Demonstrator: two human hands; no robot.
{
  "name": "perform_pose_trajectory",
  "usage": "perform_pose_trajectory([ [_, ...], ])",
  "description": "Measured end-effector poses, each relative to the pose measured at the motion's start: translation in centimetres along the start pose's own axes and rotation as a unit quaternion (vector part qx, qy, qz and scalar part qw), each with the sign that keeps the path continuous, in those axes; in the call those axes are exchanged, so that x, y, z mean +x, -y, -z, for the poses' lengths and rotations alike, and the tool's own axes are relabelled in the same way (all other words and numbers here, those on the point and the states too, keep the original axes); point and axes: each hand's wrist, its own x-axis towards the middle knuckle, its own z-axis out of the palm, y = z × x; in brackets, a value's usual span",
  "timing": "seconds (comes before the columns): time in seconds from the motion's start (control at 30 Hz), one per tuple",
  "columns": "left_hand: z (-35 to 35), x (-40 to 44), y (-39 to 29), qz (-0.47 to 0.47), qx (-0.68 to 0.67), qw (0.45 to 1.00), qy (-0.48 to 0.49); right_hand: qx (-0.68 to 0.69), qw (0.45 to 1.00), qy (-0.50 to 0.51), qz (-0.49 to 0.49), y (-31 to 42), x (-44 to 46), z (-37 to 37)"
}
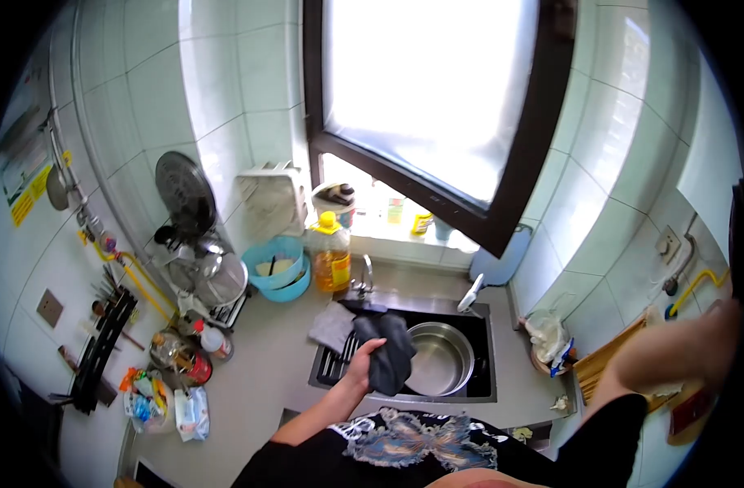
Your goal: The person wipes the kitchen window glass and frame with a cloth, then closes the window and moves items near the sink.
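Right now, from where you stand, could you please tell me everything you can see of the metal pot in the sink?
The metal pot is round, wide-mouthed and silver-grey, apparently stainless steel, with a thin rim and a shiny inside. It has no lid on. It sits roughly upright in the right part of the black sink. The dark cloth in the left hand's grip hides part of its left edge; whether they touch is unclear. I cannot tell if it holds clear water.
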Motion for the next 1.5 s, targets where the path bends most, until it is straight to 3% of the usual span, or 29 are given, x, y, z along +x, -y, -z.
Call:
perform_pose_trajectory([
  [0.1, -0.7, 1.6, -0.9, 0.029, 0.024, 0.999, 0.000, -0.170, 0.981, 0.030, 0.087, 3.0, 3.1, 4.0],
  [0.23, -1.3, 2.0, -1.9, 0.056, 0.054, 0.997, 0.022, -0.240, 0.963, 0.047, 0.110, 4.4, 4.8, 4.3],
  [0.33, -2.2, 1.8, -2.5, 0.148, 0.006, 0.987, 0.059, -0.253, 0.959, 0.065, 0.109, 4.8, 5.5, 3.1],
  [0.43, -3.1, 1.4, -2.7, 0.091, 0.070, 0.991, 0.066, -0.277, 0.950, 0.064, 0.130, 6.7, 5.5, 2.9],
  [0.47, -3.9, 1.2, -2.7, 0.049, 0.079, 0.995, 0.022, -0.284, 0.948, 0.061, 0.130, 7.5, 5.4, 3.1],
  [0.53, -3.4, 1.0, -3.4, 0.067, 0.074, 0.995, -0.010, -0.297, 0.944, 0.058, 0.133, 8.8, 5.8, 3.1],
  [0.57, -1.9, 1.7, -3.7, 0.116, -0.004, 0.991, 0.070, -0.304, 0.942, 0.061, 0.129, 9.5, 6.0, 3.1],
  [0.63, -0.6, 1.2, -3.5, 0.146, 0.029, 0.987, 0.058, -0.313, 0.939, 0.079, 0.117, 10.2, 6.7, 2.8],
  [0.8, -3.8, 3.2, -6.9, 0.112, -0.014, 0.989, 0.098, -0.330, 0.931, 0.080, 0.134, 12.4, 7.9, 2.3],
  [0.87, -5.3, 3.4, -8.7, 0.033, 0.126, 0.990, 0.049, -0.319, 0.935, 0.081, 0.134, 13.1, 8.8, 1.4],
  [0.93, -6.9, 4.0, -10.3, 0.120, 0.053, 0.986, 0.107, -0.298, 0.944, 0.076, 0.121, 13.7, 9.6, -0.4],
  [1.03, -8.9, 5.7, -11.3, 0.015, 0.045, 0.990, 0.134, -0.218, 0.973, 0.057, 0.045, 11.0, 8.6, -6.4],
  [1.1, -12.1, 6.7, -12.2, -0.081, 0.070, 0.986, 0.129, -0.144, 0.983, 0.085, -0.082, 5.7, 6.6, -11.6],
  [1.13, -13.7, 7.1, -12.8, -0.143, 0.087, 0.980, 0.112, -0.040, 0.979, 0.104, -0.170, 3.0, 5.1, -15.3],
  [1.2, -18.3, 7.8, -14.2, -0.227, 0.097, 0.966, 0.080, -0.124, 0.943, 0.093, -0.295, -4.5, 0.5, -18.1],
  [1.27, -23.5, 9.2, -15.5, -0.355, 0.131, 0.920, 0.099, -0.082, 0.926, 0.084, -0.359, -13.0, -4.4, -19.9],
  [1.33, -30.9, 10.7, -15.4, -0.600, 0.200, 0.763, 0.131, 0.019, 0.897, 0.100, -0.431, -15.4, -6.0, -22.3],
  [1.37, -34.7, 10.6, -15.0, -0.661, 0.260, 0.689, 0.143, 0.131, 0.882, 0.096, -0.442, -15.6, -6.1, -23.3],
  [1.43, -42.7, 11.6, -14.2, -0.794, 0.330, 0.480, 0.175, 0.271, 0.848, 0.039, -0.454, -14.9, -6.8, -25.2],
  [1.5, -50.8, 13.4, -13.2, -0.889, 0.352, 0.215, 0.201, 0.314, 0.829, -0.024, -0.462, -14.3, -7.4, -25.7],
])
